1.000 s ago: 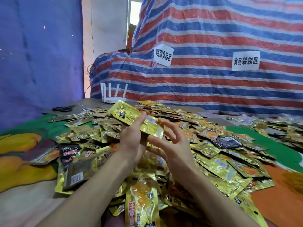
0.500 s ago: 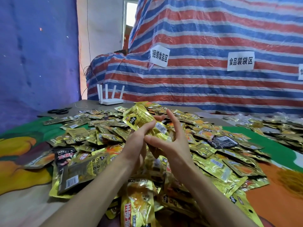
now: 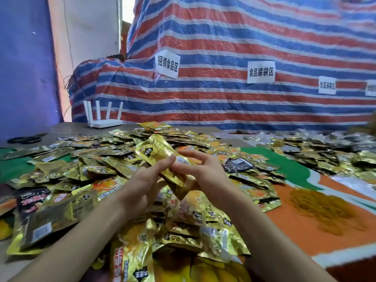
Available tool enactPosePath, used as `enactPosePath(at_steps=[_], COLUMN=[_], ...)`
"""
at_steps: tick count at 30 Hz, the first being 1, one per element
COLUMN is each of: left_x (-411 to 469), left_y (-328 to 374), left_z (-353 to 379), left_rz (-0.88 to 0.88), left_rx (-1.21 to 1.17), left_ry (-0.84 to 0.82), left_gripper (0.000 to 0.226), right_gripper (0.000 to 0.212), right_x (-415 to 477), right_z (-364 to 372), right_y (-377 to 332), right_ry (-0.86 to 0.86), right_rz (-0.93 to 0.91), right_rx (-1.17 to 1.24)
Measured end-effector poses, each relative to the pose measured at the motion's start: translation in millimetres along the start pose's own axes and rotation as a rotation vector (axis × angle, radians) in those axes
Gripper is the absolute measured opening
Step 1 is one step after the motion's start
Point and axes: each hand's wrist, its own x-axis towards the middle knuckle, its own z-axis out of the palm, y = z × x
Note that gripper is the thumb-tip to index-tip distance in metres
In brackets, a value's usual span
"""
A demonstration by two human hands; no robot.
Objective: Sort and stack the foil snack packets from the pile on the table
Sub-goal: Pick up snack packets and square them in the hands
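Holding a thin bundle of gold foil packets (image 3: 156, 153), we are pinching it between the curled fingers of our left hand (image 3: 142, 180) and right hand (image 3: 205, 171). Below and around the fingers, the loose pile (image 3: 97, 169) is covering the worktop (image 3: 61, 127), so most sorting is waiting.

The counter (image 3: 67, 131) is covered in part by a green and orange cloth (image 3: 295, 226). Gold foil packets (image 3: 97, 169) are heaped across its middle; a rubber-band heap (image 3: 321, 208), scissors (image 3: 24, 139) and a white router (image 3: 103, 123) are set around them.
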Motion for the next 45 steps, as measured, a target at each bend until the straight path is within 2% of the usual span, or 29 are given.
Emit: enactPosePath(at_steps=[2,5,8,11,13,19,22,24,26,30,32,37,39,43,45], left_x=[-1.2,-4.7,-9.5,-11.2,-11.9,-11.1,-9.3,-8.1,-6.9,-8.5,-9.5,-10.8,-12.9,-16.2,-16.8], left_y=[-0.8,4.0,10.3,11.4,10.5,4.8,0.9,-1.6,-3.3,-0.5,1.6,-0.1,-0.7,4.9,4.5], left_z=[5.2,3.6,-0.9,-4.4,-5.1,-8.3,-13.3,-15.7,-17.0,-16.8,-15.0,-11.7,-11.4,0.5,14.2], left_rz=[0.037,0.121,0.256,0.332,0.37,0.384,0.338,0.315,0.255,0.007,-0.022,-0.016,0.003,0.064,0.062], left_rx=[0.088,0.172,0.446,0.668,0.793,0.984,1.064,1.104,1.153,1.408,1.488,1.48,1.453,1.395,1.328], left_ry=[0.0,0.054,0.121,0.185,0.208,0.189,0.171,0.154,0.105,-0.172,-0.231,-0.206,-0.2,-0.261,-0.35], left_gripper=[0.083,0.079,0.047,0.021,0.012,0.01,0.009,0.008,0.011,0.072,0.089,0.091,0.094,0.09,0.087], right_gripper=[0.04,0.037,0.037,0.038,0.039,0.041,0.041,0.048,0.048,0.034,0.031,0.04,0.031,0.007,0.01], right_x=[-8.3,-20.3,-33.2,-40.7,-37.4,-3.5,17.2,29.5,40.7,52.7,50.7,26.3,11.0,-25.1,-40.5], right_z=[-25.6,-78.4,-140.1,-185.9,-202.8,-218.7,-224.0,-227.5,-226.3,-213.1,-210.9,-218.5,-230.4,-249.6,-249.7], right_y=[-3.6,-7.9,-8.9,-4.9,0.7,18.9,18.7,21.1,28.7,43.0,43.6,37.1,26.1,7.5,8.6], right_ry=[0.079,0.314,0.607,0.779,0.821,0.797,0.936,0.975,0.934,0.734,0.653,0.553,0.554,0.309,0.163], right_rz=[0.013,0.014,0.039,0.094,0.15,0.315,0.337,0.368,0.368,0.389,0.374,0.275,0.26,0.422,0.528], right_rx=[-0.085,-0.323,-0.576,-0.702,-0.716,-0.594,-0.659,-0.538,-0.455,-0.664,-0.767,-0.799,-0.905,-1.249,-1.427])
